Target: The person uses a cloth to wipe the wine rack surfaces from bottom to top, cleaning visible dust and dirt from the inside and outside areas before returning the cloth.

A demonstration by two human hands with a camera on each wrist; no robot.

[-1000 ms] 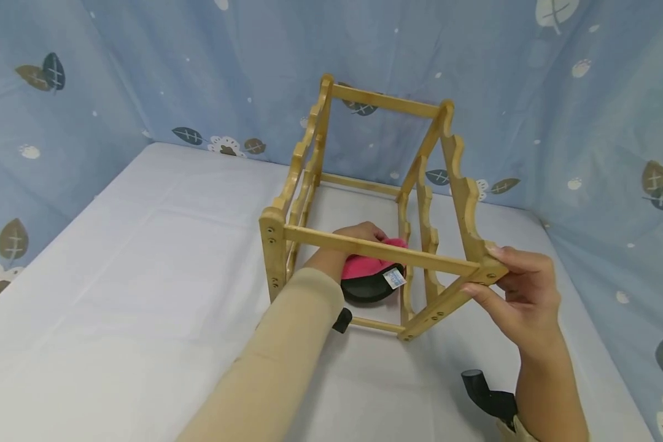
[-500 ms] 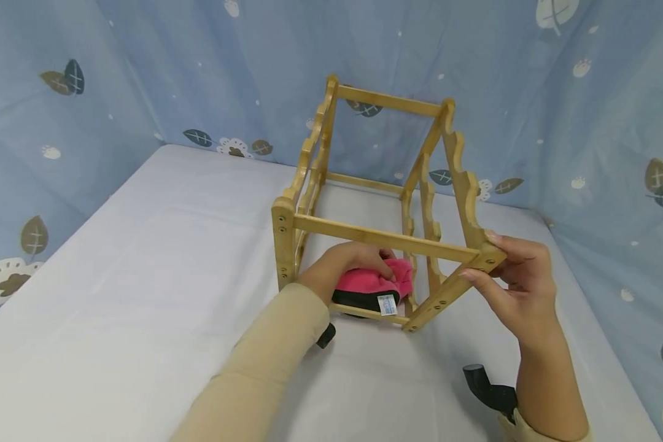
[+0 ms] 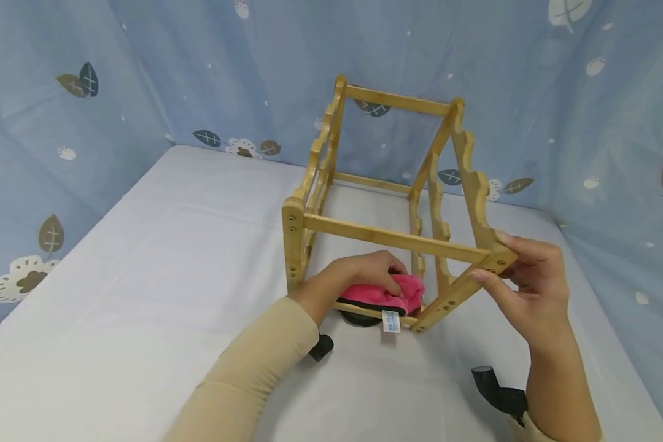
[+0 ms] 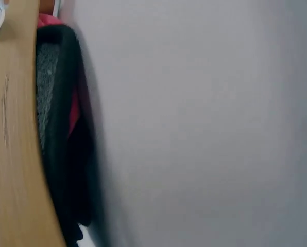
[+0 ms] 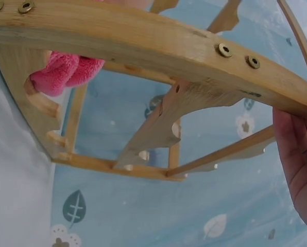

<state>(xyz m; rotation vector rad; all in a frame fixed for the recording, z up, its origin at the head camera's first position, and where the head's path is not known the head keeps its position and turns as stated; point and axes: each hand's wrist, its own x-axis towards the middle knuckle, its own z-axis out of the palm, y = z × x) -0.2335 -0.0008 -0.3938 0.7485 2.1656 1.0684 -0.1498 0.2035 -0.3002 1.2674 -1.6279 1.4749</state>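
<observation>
A pale wooden rack (image 3: 398,236) with scalloped side rails stands on the white-covered table. Inside its near end my left hand (image 3: 374,271) grips a pink cleaning cloth (image 3: 411,294) over the low front crossbar. The cloth has a dark edge and a white tag (image 3: 391,321) that hangs in front of the bar. In the left wrist view, the cloth's grey face (image 4: 46,85) shows beside the bar (image 4: 14,134), and the left hand is almost wholly out of frame. With thumb and fingers, my right hand (image 3: 536,288) holds the rack's upper right front corner.
A blue curtain (image 3: 243,73) with leaf prints surrounds the table (image 3: 199,258) at the back and sides. A black curved piece (image 3: 497,393) sits at the right wrist, and another (image 3: 321,348) shows beside the left sleeve.
My left hand has brought the cloth toward me, from deeper inside the rack onto the low front crossbar. The right hand keeps its hold on the corner. The head view has shifted slightly.
</observation>
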